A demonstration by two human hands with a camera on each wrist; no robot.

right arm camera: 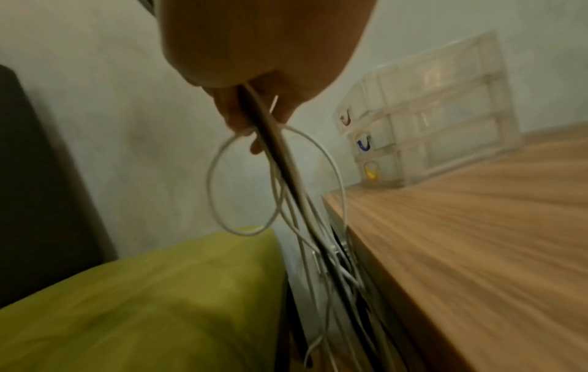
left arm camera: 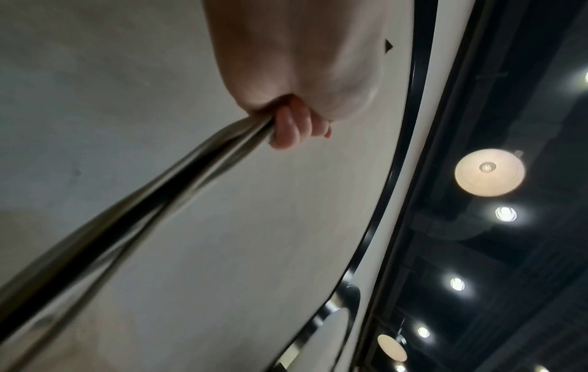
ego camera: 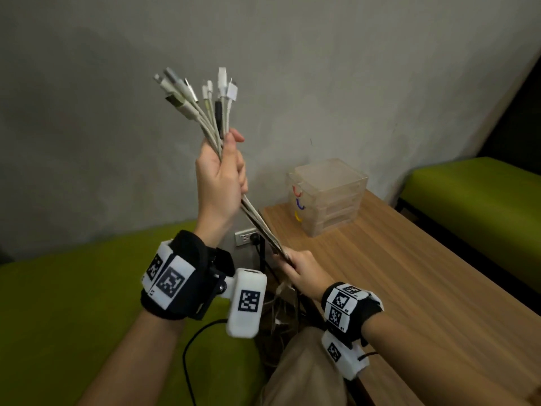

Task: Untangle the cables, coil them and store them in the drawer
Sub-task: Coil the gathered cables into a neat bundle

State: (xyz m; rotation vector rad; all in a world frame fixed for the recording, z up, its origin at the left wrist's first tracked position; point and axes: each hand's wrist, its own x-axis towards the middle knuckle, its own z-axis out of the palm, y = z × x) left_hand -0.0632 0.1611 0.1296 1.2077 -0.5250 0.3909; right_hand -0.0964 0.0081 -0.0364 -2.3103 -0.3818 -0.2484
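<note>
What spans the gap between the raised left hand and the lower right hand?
In the head view, only the cable bundle spans it, running taut from the left hand down to the right hand. Nothing else lies between them.

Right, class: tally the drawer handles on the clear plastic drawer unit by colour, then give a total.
Red handle: 1
Blue handle: 1
Yellow handle: 1
Total: 3
</note>
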